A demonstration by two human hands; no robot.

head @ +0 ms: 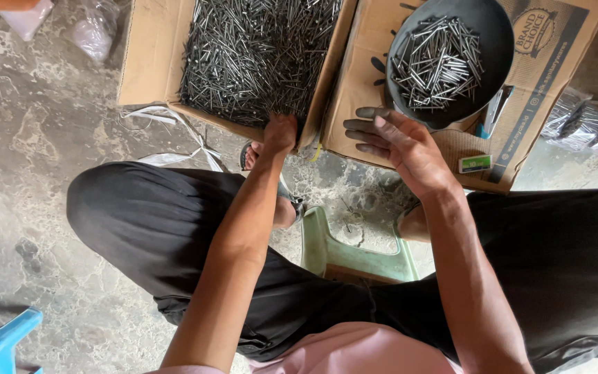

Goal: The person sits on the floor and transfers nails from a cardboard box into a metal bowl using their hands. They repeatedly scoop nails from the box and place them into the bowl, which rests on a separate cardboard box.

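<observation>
You have one view only: head-worn camera, looking steeply down past your forearms, close in. Left hand (279, 134) and right hand (399, 142) sit just above mid-frame; knees below them.

Cardboard box (148, 62): open-topped, brown, flaps spread, sitting on the floor at upper left. Filled with a dense heap of loose nails (257, 48), dark grey steel, lying in all directions.

Black bowl (496, 41): round, dark, resting on a flattened piece of cardboard just right of the box, tilted toward the camera. Holds a smaller pile of shiny nails (437, 62), roughly aligned in bundles, heaped in its middle with the bare inner wall visible around them.
</observation>
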